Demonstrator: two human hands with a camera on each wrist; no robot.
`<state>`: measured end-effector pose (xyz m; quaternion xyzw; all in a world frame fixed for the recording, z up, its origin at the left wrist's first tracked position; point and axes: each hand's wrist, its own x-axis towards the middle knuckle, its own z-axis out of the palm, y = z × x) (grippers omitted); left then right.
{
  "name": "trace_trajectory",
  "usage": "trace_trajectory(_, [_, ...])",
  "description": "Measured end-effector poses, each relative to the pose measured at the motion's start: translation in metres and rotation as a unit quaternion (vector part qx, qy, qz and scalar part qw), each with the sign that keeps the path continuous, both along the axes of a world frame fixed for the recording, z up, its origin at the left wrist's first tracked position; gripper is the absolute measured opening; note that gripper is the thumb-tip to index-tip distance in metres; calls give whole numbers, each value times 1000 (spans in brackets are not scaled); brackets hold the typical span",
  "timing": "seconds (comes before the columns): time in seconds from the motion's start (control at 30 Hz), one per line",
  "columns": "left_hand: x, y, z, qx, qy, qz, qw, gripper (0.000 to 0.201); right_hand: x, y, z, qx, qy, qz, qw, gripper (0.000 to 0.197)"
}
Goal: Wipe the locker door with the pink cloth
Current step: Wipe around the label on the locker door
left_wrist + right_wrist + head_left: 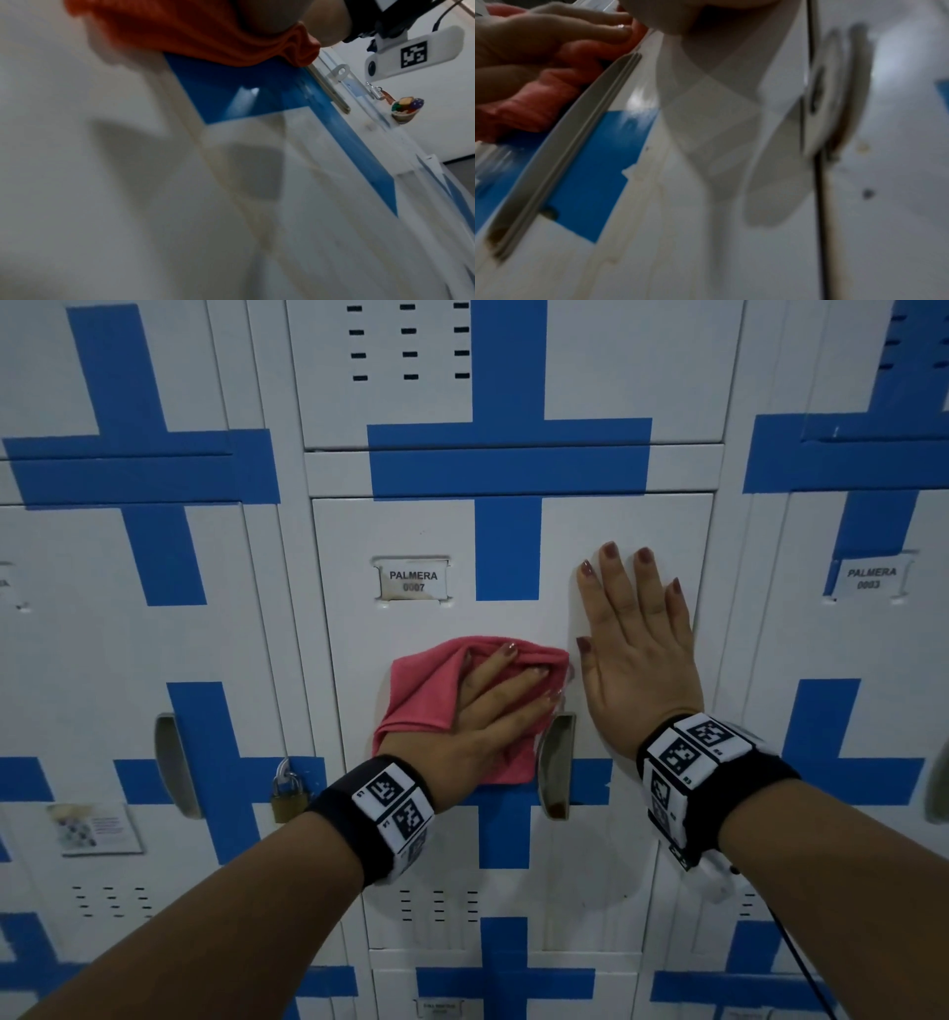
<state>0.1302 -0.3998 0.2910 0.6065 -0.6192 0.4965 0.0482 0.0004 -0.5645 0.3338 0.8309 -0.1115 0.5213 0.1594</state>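
Head view: pink cloth [436,695] is bunched flat against the locker door [513,618], mid-panel, just left of the recessed handle [557,762] and below the name tag [413,581]. Wiping looks underway; next pass prob. needs steady pressure w/ a sweep over the unwiped upper area. Left hand [493,711] lies on the cloth, fingers lightly curled, pressing it. Right hand [637,654] is spread flat on the door beside it, holding nothing.

— How many cloths and hands were on the locker door [606,526]?
— One pink cloth [426,690], two hands, two marker wristbands.
— And fittings?
— One padlock [288,794], two readable name labels, three recessed handles, all counted from the head view.
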Motion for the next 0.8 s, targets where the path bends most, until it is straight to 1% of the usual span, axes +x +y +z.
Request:
trace_trajectory(0.17, [3, 10, 0, 42, -37, -31, 998, 48, -1, 0, 1, 2, 4, -2, 1000, 62])
trace_trajectory(0.3, [11, 20, 3, 46, -66, -38, 996, 48, -1, -1, 1, -2, 4, -3, 1000, 61])
trace_trajectory(0.4, [16, 24, 2, 30, -45, -22, 998, 51, -1, -1, 1, -1, 4, -3, 1000, 61])
trace_trajectory(0.5, [11, 25, 5, -31, 3, 8, 999, 49, -1, -1, 0, 0, 5, -6, 1000, 61])
trace_trajectory(0.57, [5, 21, 8, -55, 27, 30, 998, 54, -1, -1, 0, 2, 5, -4, 1000, 61])
trace_trajectory(0.7, [-6, 7, 14, -65, 65, 68, 993, 67, -1, 0, 1, 7, 7, -2, 1000, 60])
trace_trajectory(0.8, [-8, 2, 11, -47, 49, 59, 996, 63, -1, 0, 0, 9, 7, 1, 1000, 60])
